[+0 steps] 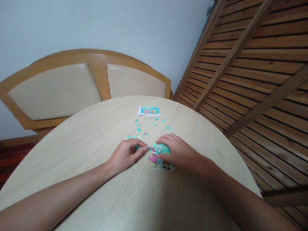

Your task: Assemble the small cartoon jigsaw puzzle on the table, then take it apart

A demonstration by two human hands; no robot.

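Observation:
A partly built cartoon jigsaw lies on the round wooden table. My left hand pinches a small puzzle piece at the jigsaw's left edge, fingers curled together. Over the jigsaw's upper right part rests my right hand, its fingers bent and pressing on it. Several loose turquoise pieces are scattered just beyond both hands.
A small reference picture card lies at the table's far side. Behind the table stands a wooden bench with two padded backs. A slatted wooden wall runs along the right.

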